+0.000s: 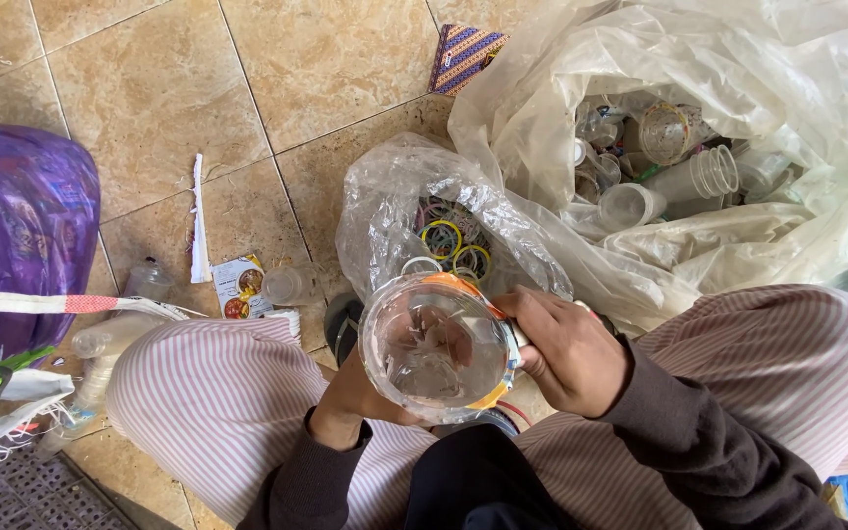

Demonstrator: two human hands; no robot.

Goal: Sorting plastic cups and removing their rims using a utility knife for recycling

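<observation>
I sit on a tiled floor with striped trousers over my knees. My left hand (353, 393) holds a clear plastic cup (434, 345) from below, mouth towards me. My right hand (566, 348) grips the cup's right rim, where an orange strip (465, 286) runs around it. Just beyond the cup lies a small clear bag (385, 201) with several coloured rings (441, 238) inside.
A large clear plastic sack (787, 226) at the upper right holds several clear cups (704, 175). A purple bag (17, 226) stands at the left. Loose cups (285, 285), a printed paper scrap (238, 287) and a white strip (198, 218) lie on the tiles. A patterned packet (465, 54) lies farther off.
</observation>
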